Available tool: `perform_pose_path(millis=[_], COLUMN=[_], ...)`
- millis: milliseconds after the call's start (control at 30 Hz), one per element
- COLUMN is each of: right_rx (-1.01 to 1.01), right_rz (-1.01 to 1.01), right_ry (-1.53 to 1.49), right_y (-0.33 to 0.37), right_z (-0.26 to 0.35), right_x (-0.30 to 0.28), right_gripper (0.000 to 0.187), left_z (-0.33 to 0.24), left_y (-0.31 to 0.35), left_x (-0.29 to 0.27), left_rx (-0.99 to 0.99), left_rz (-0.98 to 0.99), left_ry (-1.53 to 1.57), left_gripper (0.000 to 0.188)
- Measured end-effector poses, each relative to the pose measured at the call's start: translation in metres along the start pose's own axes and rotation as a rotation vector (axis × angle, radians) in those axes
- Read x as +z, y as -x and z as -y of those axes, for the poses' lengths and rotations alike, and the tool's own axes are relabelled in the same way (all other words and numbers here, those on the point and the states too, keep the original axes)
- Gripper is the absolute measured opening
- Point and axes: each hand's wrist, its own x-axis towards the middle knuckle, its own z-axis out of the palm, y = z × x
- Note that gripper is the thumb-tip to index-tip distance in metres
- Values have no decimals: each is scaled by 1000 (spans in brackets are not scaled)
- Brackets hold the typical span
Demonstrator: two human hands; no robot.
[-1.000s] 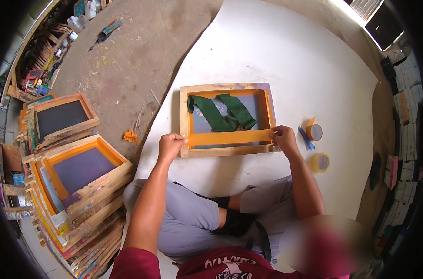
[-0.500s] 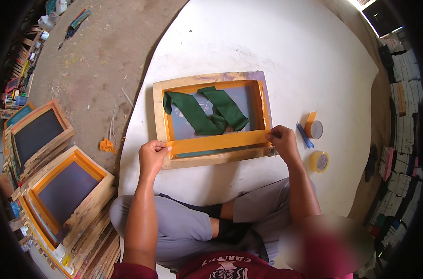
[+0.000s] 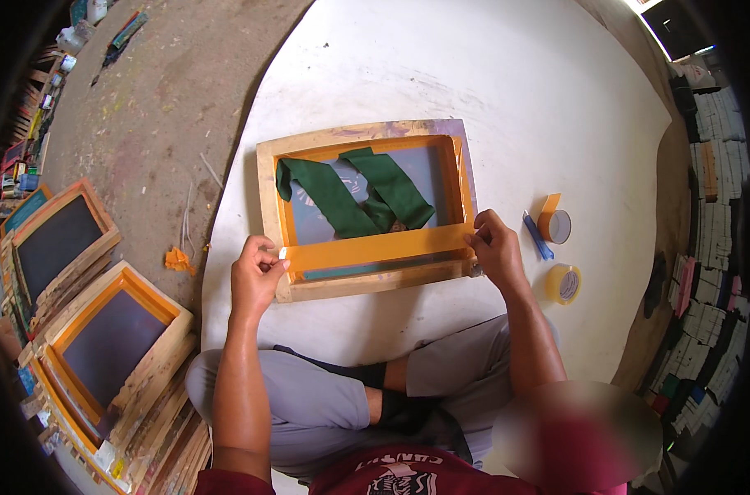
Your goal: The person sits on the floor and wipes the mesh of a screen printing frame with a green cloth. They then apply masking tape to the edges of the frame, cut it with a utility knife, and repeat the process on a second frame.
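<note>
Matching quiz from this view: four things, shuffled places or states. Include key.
1. orange strip
2. green cloth
3. blue tool
4. crumpled orange scrap

A. inside the wooden frame
B. on the brown floor
C. stretched between left hand and right hand
D. beside the orange tape roll

Pairs: 1-C, 2-A, 3-D, 4-B
</note>
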Motion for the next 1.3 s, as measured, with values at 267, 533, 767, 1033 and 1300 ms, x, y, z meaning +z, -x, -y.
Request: perform_pose_path(millis=[267,533,767,1033,1300], right_rx=[-220,-272,-244,-329,-353], right_rz=[-23,-30,10,17,67], right_ry=[140,450,549,684,795], right_y=[6,12,12,11,9], right_z=[-6,-10,-9,-15,-7], right_x=[7,15,19,27,21], right_gripper=[12,12,12,16,13], left_z=[1,-4,-12,-3,-9], left_y=[6,12,14,17,4], left_x=[-3,-5,4,11,18], left_rx=[145,180,178,211,306], left_rz=[16,128,199,206,298], left_ry=[-341,-491,-650,-756,-918], left_gripper=[17,9,9,11,12])
